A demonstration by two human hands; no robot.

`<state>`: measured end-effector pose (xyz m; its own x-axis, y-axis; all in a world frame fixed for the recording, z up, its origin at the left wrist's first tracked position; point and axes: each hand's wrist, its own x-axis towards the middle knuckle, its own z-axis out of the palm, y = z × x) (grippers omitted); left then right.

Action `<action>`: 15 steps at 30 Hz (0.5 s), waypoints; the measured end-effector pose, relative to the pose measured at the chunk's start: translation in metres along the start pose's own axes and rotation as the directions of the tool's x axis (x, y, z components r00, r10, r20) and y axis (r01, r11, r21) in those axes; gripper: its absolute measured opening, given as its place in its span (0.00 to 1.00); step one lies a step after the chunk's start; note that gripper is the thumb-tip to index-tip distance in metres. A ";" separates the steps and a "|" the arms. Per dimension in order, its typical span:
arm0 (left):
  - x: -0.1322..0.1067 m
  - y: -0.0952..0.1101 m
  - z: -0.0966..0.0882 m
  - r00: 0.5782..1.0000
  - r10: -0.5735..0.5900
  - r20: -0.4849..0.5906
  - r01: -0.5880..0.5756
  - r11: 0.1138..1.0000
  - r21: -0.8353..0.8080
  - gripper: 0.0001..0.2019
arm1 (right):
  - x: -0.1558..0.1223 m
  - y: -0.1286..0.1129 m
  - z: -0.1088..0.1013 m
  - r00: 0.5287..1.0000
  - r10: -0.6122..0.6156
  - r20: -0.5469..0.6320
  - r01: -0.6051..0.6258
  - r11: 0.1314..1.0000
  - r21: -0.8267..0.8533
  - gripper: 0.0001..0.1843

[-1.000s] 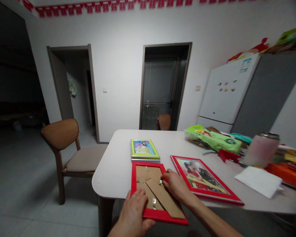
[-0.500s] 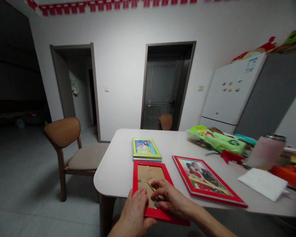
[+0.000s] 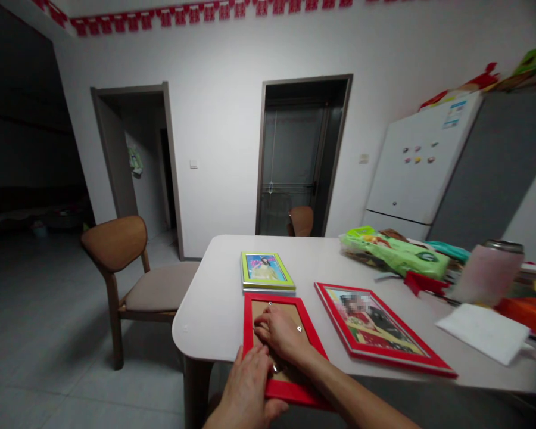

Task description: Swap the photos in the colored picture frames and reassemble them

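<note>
A red picture frame (image 3: pixel 304 323) lies face down at the near edge of the white table (image 3: pixel 214 304), its brown backing board up. My left hand (image 3: pixel 249 387) grips the frame's near left corner, fingers over the board. My right hand (image 3: pixel 282 331) lies on the backing board, fingertips pressed at a metal clip near the left side. A larger red frame (image 3: pixel 382 329) with a photo lies face up to the right. A small green frame (image 3: pixel 265 269) sits just beyond.
A wooden chair (image 3: pixel 131 268) stands left of the table. At the right are a green packet (image 3: pixel 395 251), a pink cup (image 3: pixel 488 273), a white napkin (image 3: pixel 485 332) and a fridge (image 3: pixel 422 170). Two dark doorways open in the far wall.
My right hand has moved from the frame's right side across the backing board to the left clip. My left hand keeps its hold on the near corner.
</note>
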<state>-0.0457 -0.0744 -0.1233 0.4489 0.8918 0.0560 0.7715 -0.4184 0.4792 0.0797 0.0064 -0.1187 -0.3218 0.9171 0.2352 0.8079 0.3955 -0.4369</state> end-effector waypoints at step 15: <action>0.003 -0.002 0.008 0.998 0.027 -0.053 -0.028 0.999 -0.033 0.35 | 0.022 0.037 0.004 0.962 0.240 -0.130 -0.264 0.939 -0.219 0.18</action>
<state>-0.0421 -0.0718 -0.1315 0.4446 0.8883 0.1154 0.7433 -0.4378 0.5058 0.0997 0.0417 -0.1332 -0.0511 0.9708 0.2342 0.9520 0.1182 -0.2825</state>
